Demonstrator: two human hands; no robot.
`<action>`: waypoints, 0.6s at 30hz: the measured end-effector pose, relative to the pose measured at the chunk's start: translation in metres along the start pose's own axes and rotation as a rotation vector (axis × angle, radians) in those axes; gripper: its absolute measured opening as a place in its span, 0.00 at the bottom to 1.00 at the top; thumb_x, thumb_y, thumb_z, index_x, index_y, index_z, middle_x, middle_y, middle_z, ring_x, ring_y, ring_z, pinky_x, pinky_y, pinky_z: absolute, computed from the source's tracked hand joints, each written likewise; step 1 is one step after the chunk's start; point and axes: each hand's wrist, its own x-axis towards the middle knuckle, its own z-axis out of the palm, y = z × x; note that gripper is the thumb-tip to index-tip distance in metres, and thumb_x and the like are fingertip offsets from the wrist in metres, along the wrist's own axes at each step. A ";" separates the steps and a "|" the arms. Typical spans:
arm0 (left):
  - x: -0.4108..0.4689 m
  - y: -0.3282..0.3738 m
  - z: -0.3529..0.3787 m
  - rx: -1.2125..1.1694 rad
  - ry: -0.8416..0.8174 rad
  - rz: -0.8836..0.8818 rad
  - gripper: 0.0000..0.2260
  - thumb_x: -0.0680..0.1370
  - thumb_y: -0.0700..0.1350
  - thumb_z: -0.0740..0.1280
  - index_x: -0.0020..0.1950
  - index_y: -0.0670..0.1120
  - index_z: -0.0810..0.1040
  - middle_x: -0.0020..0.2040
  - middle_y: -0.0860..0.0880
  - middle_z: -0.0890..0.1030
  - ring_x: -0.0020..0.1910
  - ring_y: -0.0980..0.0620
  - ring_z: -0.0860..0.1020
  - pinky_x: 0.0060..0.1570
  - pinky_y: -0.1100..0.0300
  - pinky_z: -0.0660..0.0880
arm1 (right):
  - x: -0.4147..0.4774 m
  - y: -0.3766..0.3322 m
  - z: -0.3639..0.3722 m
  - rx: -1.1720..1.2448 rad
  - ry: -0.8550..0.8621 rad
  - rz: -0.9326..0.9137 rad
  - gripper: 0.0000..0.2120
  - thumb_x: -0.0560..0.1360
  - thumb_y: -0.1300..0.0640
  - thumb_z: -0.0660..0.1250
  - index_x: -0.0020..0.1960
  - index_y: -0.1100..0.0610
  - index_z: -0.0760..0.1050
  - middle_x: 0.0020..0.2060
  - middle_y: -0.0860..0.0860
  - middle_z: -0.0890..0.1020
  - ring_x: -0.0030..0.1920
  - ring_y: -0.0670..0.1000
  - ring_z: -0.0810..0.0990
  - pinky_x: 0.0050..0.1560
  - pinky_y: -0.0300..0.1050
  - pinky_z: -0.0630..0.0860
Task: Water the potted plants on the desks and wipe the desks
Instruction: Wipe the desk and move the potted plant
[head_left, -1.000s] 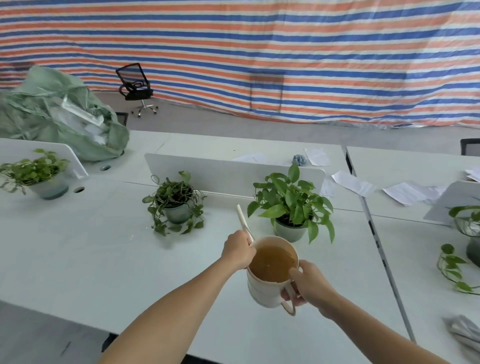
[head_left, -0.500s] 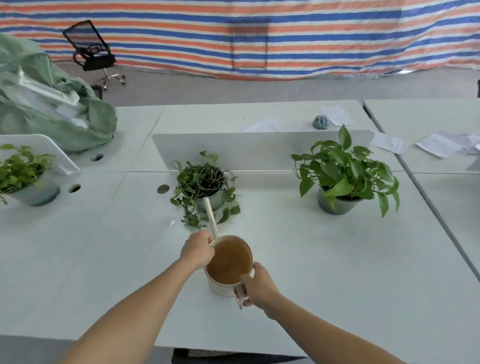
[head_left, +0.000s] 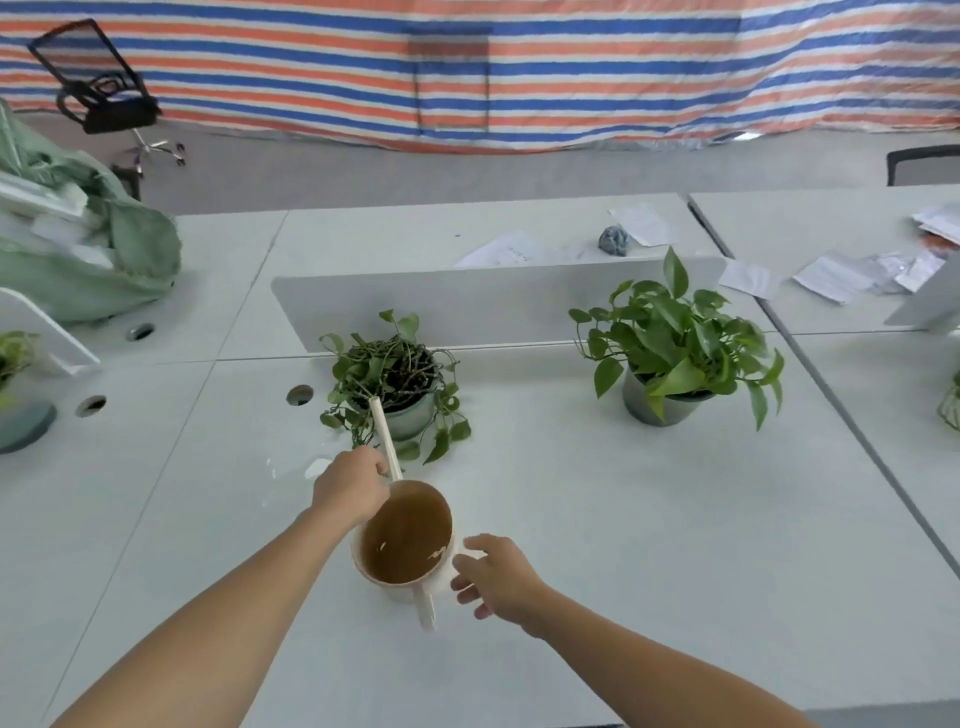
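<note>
Two hands in view, both at the watering can (head_left: 405, 540), front-centre of the counter (head_left: 597, 571). L hand (head_left: 348, 493) is curled round the base of the spout (head_left: 383, 436), gripping it. R hand (head_left: 496, 577) has fingers spread & relaxed, just beside the can's wall next to the handle (head_left: 426, 608); contact unclear. Can is cream, filled w/ brownish water, a few pale flecks floating. Can't tell if its base sits on the counter or is lifted. Spout points away from the person, tip at the rim of the grey-green pot (head_left: 415, 415) holding the scraggly plant (head_left: 389, 369). Small wet patch (head_left: 317, 466) on the counter just left of L hand. Leafy plant (head_left: 675, 338) stands well apart to the right, same row, in front of the low white divider (head_left: 467, 296). Behind the divider: loose papers (head_left: 831, 275), crumpled blue-grey cloth (head_left: 614, 240). Far left: green bag (head_left: 78, 270). Bkgd: office chair (head_left: 104, 98), striped tarp (head_left: 571, 78).
</note>
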 end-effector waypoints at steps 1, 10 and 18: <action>0.004 0.011 -0.004 -0.011 0.033 0.024 0.02 0.76 0.44 0.67 0.48 0.48 0.78 0.44 0.50 0.78 0.42 0.49 0.75 0.37 0.60 0.69 | -0.001 0.004 -0.014 -0.011 0.025 0.009 0.15 0.81 0.54 0.61 0.65 0.57 0.73 0.47 0.55 0.85 0.42 0.50 0.83 0.39 0.40 0.80; 0.012 0.161 0.030 -0.385 -0.050 0.223 0.13 0.75 0.45 0.68 0.33 0.40 0.78 0.34 0.44 0.81 0.33 0.47 0.76 0.36 0.54 0.76 | -0.021 0.066 -0.179 0.114 0.402 0.084 0.13 0.78 0.59 0.62 0.35 0.59 0.76 0.38 0.56 0.87 0.37 0.51 0.84 0.38 0.44 0.76; -0.008 0.295 0.113 -0.472 -0.360 0.233 0.12 0.78 0.46 0.58 0.38 0.44 0.75 0.36 0.46 0.77 0.35 0.48 0.71 0.38 0.58 0.67 | -0.034 0.167 -0.355 -0.069 0.674 0.249 0.10 0.77 0.69 0.58 0.50 0.70 0.77 0.47 0.63 0.83 0.43 0.56 0.80 0.41 0.47 0.72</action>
